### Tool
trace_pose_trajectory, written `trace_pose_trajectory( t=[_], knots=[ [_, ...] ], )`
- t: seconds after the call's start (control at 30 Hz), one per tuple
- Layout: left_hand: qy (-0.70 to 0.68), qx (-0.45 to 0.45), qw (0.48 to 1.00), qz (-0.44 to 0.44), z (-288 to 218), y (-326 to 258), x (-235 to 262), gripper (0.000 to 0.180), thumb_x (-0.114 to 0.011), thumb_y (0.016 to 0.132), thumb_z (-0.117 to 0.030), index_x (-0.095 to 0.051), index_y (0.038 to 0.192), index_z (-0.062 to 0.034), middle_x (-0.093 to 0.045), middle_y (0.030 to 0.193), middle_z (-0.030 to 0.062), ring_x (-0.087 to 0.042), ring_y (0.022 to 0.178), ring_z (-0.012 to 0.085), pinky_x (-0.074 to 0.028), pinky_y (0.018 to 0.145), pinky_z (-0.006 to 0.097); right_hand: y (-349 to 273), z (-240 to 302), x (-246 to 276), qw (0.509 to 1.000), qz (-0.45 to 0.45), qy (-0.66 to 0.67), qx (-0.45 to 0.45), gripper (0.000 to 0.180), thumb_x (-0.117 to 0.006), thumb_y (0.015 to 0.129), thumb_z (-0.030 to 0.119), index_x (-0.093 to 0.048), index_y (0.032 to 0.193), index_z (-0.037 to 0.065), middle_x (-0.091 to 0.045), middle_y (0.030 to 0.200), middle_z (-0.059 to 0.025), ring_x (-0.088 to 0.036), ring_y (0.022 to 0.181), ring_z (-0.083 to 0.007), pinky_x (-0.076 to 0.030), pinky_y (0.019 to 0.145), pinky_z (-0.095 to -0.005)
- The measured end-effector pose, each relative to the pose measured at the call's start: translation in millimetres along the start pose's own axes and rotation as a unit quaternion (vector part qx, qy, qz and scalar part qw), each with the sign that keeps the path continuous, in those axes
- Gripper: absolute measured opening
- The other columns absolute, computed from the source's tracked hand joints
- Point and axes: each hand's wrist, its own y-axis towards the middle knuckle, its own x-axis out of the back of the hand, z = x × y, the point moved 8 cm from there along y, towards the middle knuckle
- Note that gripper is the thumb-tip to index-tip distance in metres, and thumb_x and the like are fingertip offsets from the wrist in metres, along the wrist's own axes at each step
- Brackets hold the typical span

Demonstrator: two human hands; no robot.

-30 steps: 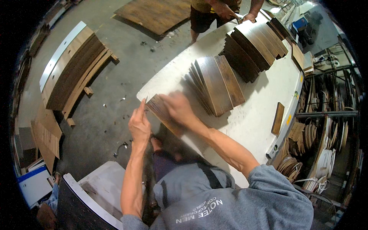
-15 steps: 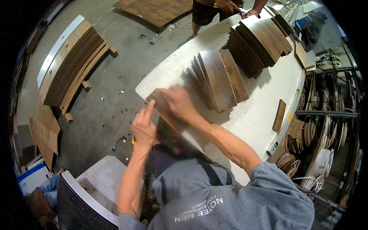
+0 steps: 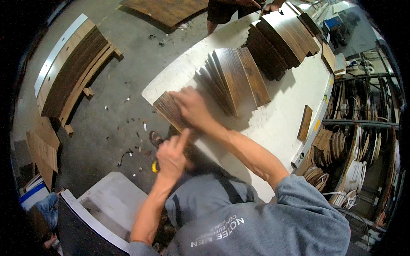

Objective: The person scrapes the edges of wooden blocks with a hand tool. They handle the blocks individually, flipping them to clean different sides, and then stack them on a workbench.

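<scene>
A dark brown wooden board [image 3: 164, 106] lies at the left edge of the white table [image 3: 166, 79], partly covered by my right hand. My right hand [image 3: 191, 106] is over the board's right side, its fingers bent around that edge; some fingers are blurred. Beside the board's near left edge is my left hand [image 3: 171, 158], index finger stretched out towards the board and the others loosely curled. I see nothing held in it. Just right of my right hand, several similar brown boards [image 3: 232, 77] lean fanned out in a stack.
More brown boards [image 3: 286, 38] stand further back, near another person's hand [image 3: 273, 6]. A spirit level [image 3: 301, 155] lies along the table's right edge, beside a small wooden strip [image 3: 305, 123]. Shelves with coiled edging [image 3: 341, 145] stand at right; a panel stack [image 3: 70, 70] sits on the floor.
My left hand has moved from the board's far left corner along its edge, nearer to my body. My right hand stays on the board. The whole view has shifted slightly.
</scene>
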Motion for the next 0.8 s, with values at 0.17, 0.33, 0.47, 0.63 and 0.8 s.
trace_pose_trajectory(
  t=[0.17, 0.33, 0.47, 0.63, 0.8],
  knots=[
    [-0.070, 0.006, 0.997, 0.010, -23.6, -19.2, -4.7, 0.071, -0.059, 0.075, 0.007, -0.068, 0.142, -0.0164, -0.070, 0.104, 0.0139, -0.068, 0.090, 0.0376, -0.057, 0.080, 0.046, -0.1, -6.6, -0.2, 1.000, 0.000, -0.009, -0.014, 0.030, -0.065, 0.094, 0.010, -0.073, 0.123, 0.009, -0.064, 0.095, -0.0162, -0.060, 0.093, -0.0368, -0.049, 0.080, -0.0466],
    [-0.104, 0.030, 0.994, 0.004, -18.0, -9.2, 1.5, 0.067, -0.057, 0.078, 0.007, -0.069, 0.140, -0.0156, -0.070, 0.100, 0.0156, -0.069, 0.087, 0.0397, -0.056, 0.085, 0.047, 1.1, -3.6, 2.8, 0.999, -0.021, 0.011, -0.025, 0.031, -0.066, 0.094, 0.009, -0.073, 0.124, 0.010, -0.065, 0.096, -0.0163, -0.060, 0.094, -0.0367, -0.049, 0.082, -0.0461],
    [-0.119, 0.065, 0.989, -0.061, 3.2, -2.6, 16.9, 0.055, -0.058, 0.089, 0.003, -0.070, 0.139, -0.0177, -0.068, 0.095, 0.0169, -0.068, 0.082, 0.0389, -0.055, 0.076, 0.048, 1.3, -2.3, 3.4, 1.000, -0.011, 0.002, -0.029, 0.033, -0.066, 0.092, 0.008, -0.074, 0.124, 0.010, -0.065, 0.096, -0.0165, -0.060, 0.094, -0.0378, -0.049, 0.082, -0.0468],
    [-0.054, 0.157, 0.979, -0.123, 79.3, 45.3, 40.3, 0.054, -0.054, 0.093, 0.002, -0.067, 0.143, -0.0162, -0.067, 0.096, 0.0202, -0.067, 0.085, 0.0422, -0.053, 0.076, 0.050, 3.6, 0.8, 2.4, 1.000, 0.001, -0.014, -0.014, 0.031, -0.066, 0.092, 0.008, -0.075, 0.122, 0.010, -0.064, 0.092, -0.0179, -0.060, 0.090, -0.0391, -0.049, 0.078, -0.0485],
    [-0.032, 0.157, 0.981, -0.108, 102.4, 70.1, 38.5, 0.052, -0.053, 0.095, 0.000, -0.066, 0.143, -0.0158, -0.067, 0.096, 0.0191, -0.068, 0.087, 0.0408, -0.053, 0.078, 0.049, 4.9, 2.4, 2.5, 1.000, 0.003, -0.008, -0.003, 0.029, -0.067, 0.092, 0.009, -0.074, 0.120, 0.009, -0.064, 0.091, -0.0179, -0.060, 0.090, -0.0389, -0.049, 0.078, -0.0488]
  ],
)
